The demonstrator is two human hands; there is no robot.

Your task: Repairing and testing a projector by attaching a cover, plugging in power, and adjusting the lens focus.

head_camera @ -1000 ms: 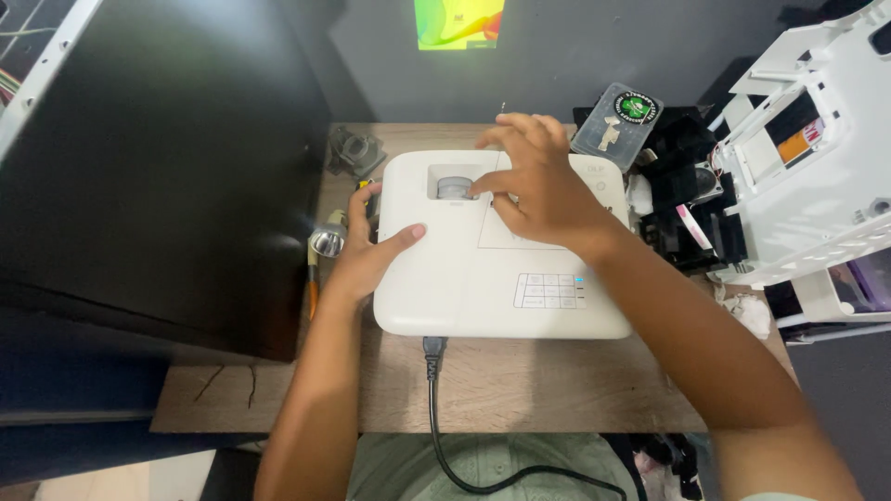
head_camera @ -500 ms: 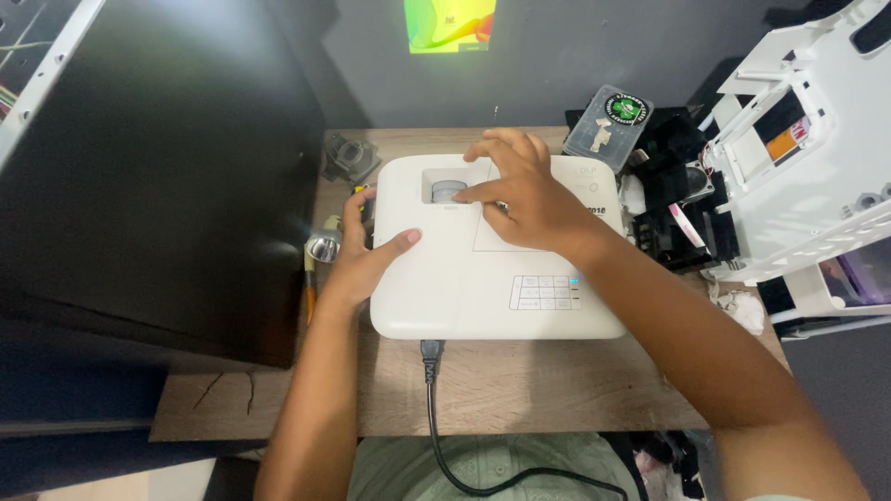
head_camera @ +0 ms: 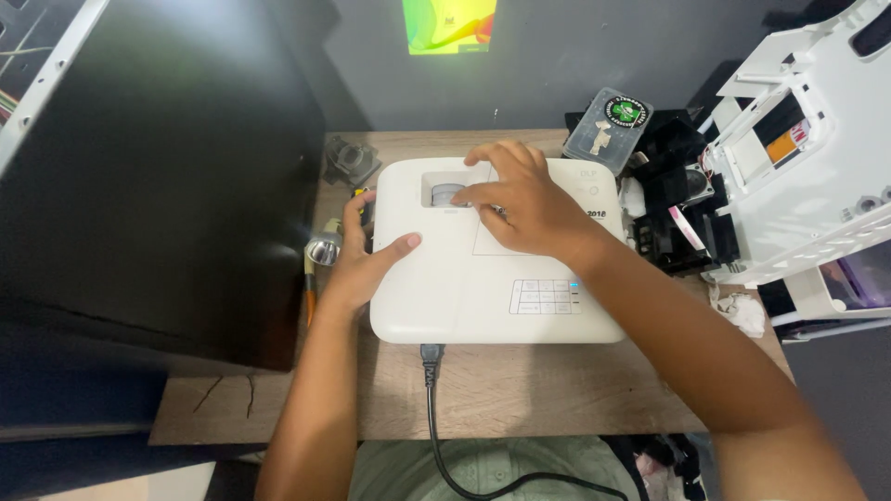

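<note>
Fingers [head_camera: 483, 190] of right hand [head_camera: 524, 204] curled loosely over the recessed ring [head_camera: 448, 195] in the top of the white projector [head_camera: 483, 278], fingertips touching the ring, apparently for turning it; nothing pinched or lifted. Left hand [head_camera: 357, 260] flat against the projector's left side, thumb laid across the top shell, fingers spread and wrapped round the edge, likely to brace the housing against the right hand's push. Both hands bare, holding nothing.

Projector set near the middle of the bench [head_camera: 520, 390], lens end toward the far edge, facing the dark wall, with a coloured picture [head_camera: 450, 23] thrown high on it. Black power cable [head_camera: 436, 408] plugged in at the near side, running off the near edge. Small reflector lamp [head_camera: 323, 249] just beside the left hand, at the left edge. Clear plastic box [head_camera: 608, 130] and black parts [head_camera: 682, 195] at the far right corner; white open housing [head_camera: 798, 158] beyond the right edge. Large black panel [head_camera: 158, 176] along the left.
</note>
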